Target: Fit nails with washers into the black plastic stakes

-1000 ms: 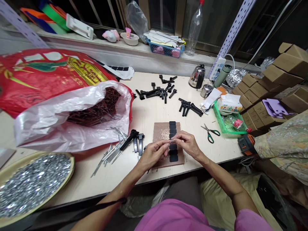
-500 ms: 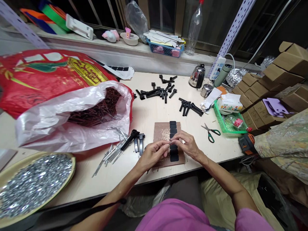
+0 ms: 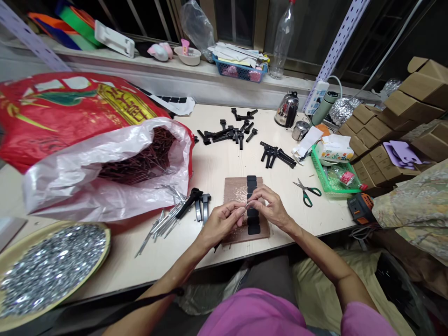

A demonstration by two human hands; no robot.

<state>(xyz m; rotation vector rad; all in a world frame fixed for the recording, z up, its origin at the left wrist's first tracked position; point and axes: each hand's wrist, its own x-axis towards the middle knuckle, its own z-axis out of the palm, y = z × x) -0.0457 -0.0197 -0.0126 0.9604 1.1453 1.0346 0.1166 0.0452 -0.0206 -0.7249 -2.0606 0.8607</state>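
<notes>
Above a brown board (image 3: 233, 186) bearing a column of black rounded pads (image 3: 253, 228), my two hands meet with their fingertips together. My left hand (image 3: 226, 221) is closed in a pinch, and a dark tip pokes out beneath its palm. Thumb and forefinger of my right hand (image 3: 269, 205) pinch at the same spot. A small thin piece shows between the fingertips, too small to name. Left of the board lie black-headed metal pieces (image 3: 206, 207) and a heap of silver rods (image 3: 163, 224).
A red sack (image 3: 115, 98) of dark rods lies open at left, above a yellow tray (image 3: 105, 242) of shiny metal pieces. Black plastic parts (image 3: 231, 133) lie farther back. At right are scissors (image 3: 307, 191), a green basket (image 3: 327, 186) and cardboard boxes (image 3: 420, 105).
My fingers shift slightly at the pinch, and my right hand rises a little. Both hands stay together over the board.
</notes>
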